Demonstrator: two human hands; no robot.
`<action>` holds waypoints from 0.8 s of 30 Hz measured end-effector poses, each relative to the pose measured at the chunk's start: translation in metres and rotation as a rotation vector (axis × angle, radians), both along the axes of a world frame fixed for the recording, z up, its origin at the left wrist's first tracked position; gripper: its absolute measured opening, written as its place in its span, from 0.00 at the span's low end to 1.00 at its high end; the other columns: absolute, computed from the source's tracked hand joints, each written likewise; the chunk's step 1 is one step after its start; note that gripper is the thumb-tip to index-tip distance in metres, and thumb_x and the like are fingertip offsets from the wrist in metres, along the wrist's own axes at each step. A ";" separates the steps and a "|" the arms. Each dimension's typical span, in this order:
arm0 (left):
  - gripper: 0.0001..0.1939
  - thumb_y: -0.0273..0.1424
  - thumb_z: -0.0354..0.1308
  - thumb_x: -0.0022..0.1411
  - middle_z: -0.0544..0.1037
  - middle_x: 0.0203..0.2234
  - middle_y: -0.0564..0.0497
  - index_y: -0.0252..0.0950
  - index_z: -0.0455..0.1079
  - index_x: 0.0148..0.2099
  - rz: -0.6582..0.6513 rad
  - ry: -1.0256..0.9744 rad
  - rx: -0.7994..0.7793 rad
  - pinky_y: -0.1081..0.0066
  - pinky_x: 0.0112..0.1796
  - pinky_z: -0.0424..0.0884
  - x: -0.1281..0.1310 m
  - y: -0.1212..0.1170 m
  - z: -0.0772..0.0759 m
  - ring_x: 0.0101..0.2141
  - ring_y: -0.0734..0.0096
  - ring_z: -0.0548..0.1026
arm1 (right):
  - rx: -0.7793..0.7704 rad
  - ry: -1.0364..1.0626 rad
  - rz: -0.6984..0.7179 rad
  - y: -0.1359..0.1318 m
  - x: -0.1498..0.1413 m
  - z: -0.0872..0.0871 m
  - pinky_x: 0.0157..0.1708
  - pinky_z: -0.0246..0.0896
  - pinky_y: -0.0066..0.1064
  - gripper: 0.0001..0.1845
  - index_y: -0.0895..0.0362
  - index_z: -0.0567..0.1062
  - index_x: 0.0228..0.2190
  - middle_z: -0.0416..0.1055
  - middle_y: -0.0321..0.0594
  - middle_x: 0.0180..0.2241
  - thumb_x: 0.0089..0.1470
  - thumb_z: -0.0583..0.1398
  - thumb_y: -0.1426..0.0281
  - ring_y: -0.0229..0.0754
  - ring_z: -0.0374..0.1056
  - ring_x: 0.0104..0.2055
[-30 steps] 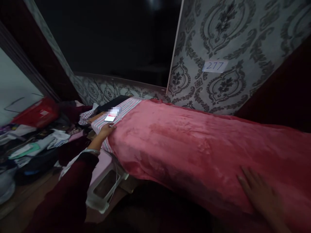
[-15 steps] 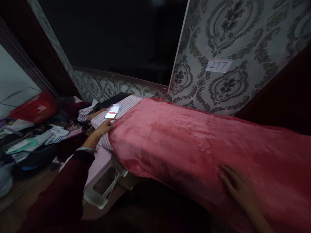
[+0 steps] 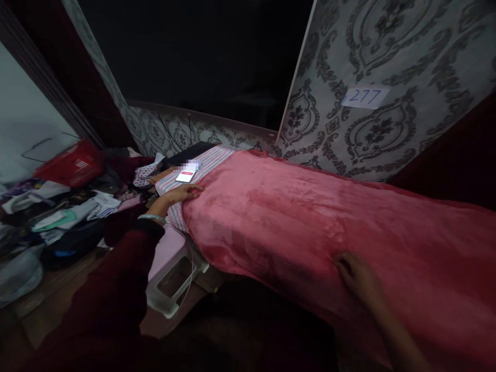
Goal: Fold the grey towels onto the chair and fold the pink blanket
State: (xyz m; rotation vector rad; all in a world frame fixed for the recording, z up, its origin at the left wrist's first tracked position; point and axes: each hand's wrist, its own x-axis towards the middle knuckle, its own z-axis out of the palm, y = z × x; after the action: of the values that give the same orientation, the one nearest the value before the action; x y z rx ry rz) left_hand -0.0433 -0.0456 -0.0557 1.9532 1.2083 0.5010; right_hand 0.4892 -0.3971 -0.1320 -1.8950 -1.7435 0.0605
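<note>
A pink plush blanket [image 3: 310,217] covers a long bed along the patterned wall. My left hand [image 3: 179,195] lies at the blanket's far left corner, fingers stretched out flat where it meets a striped sheet [image 3: 201,168]. A lit phone [image 3: 185,176] lies on that sheet just beyond my left hand. My right hand [image 3: 358,276] rests flat on the blanket near its front edge, fingers extended.
A white plastic stool [image 3: 174,274] stands below the bed's left end. Heaped clothes [image 3: 73,212] and a red basket [image 3: 73,165] fill the floor at left. A paper label reading 277 [image 3: 365,96] hangs on the wallpaper. A dark panel [image 3: 201,57] spans the back.
My right hand has slid leftward along the blanket's front. My left hand has moved slightly right over the blanket corner. The view has shifted a little.
</note>
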 end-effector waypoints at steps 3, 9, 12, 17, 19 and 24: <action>0.39 0.56 0.71 0.38 0.80 0.54 0.44 0.40 0.81 0.49 -0.010 0.020 -0.004 0.56 0.61 0.65 -0.005 -0.006 0.001 0.56 0.47 0.73 | -0.002 0.020 -0.052 0.001 -0.006 0.002 0.39 0.67 0.41 0.17 0.52 0.74 0.27 0.76 0.45 0.32 0.59 0.50 0.60 0.49 0.71 0.36; 0.36 0.55 0.71 0.36 0.81 0.51 0.45 0.40 0.81 0.45 0.011 0.029 -0.031 0.56 0.60 0.67 -0.009 -0.016 0.001 0.55 0.47 0.74 | 0.019 0.039 -0.211 -0.001 -0.010 -0.002 0.38 0.64 0.42 0.15 0.51 0.70 0.27 0.74 0.47 0.30 0.57 0.50 0.59 0.51 0.70 0.34; 0.37 0.58 0.70 0.35 0.82 0.48 0.44 0.39 0.81 0.43 0.035 0.028 -0.032 0.56 0.58 0.68 -0.010 -0.014 0.005 0.53 0.49 0.75 | 0.007 0.063 -0.302 -0.002 -0.015 0.002 0.38 0.64 0.42 0.14 0.52 0.70 0.28 0.74 0.48 0.30 0.57 0.49 0.59 0.52 0.70 0.34; 0.35 0.59 0.69 0.37 0.81 0.49 0.46 0.41 0.81 0.43 0.020 0.081 0.025 0.58 0.59 0.67 -0.016 -0.008 0.020 0.55 0.50 0.73 | 0.009 0.097 -0.392 0.001 -0.017 0.013 0.37 0.63 0.42 0.14 0.52 0.69 0.29 0.74 0.48 0.30 0.55 0.49 0.58 0.52 0.70 0.34; 0.34 0.58 0.68 0.40 0.81 0.49 0.48 0.42 0.81 0.45 -0.003 0.127 0.057 0.58 0.60 0.66 -0.016 -0.005 0.031 0.55 0.51 0.73 | 0.028 0.106 -0.416 0.004 -0.014 0.019 0.36 0.63 0.42 0.13 0.51 0.69 0.30 0.74 0.47 0.30 0.54 0.50 0.58 0.52 0.70 0.33; 0.25 0.50 0.64 0.50 0.82 0.44 0.48 0.40 0.82 0.45 -0.016 0.234 0.207 0.60 0.56 0.68 -0.006 0.003 0.061 0.51 0.52 0.75 | 0.050 0.120 -0.436 0.007 -0.002 0.041 0.35 0.63 0.43 0.14 0.51 0.67 0.30 0.74 0.48 0.29 0.54 0.50 0.55 0.54 0.70 0.32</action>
State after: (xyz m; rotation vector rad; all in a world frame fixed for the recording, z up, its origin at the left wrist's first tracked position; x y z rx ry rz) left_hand -0.0495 -0.0424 0.0052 2.2460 1.3270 0.4113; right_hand 0.4874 -0.3903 -0.0908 -2.1429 -1.2133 -0.0319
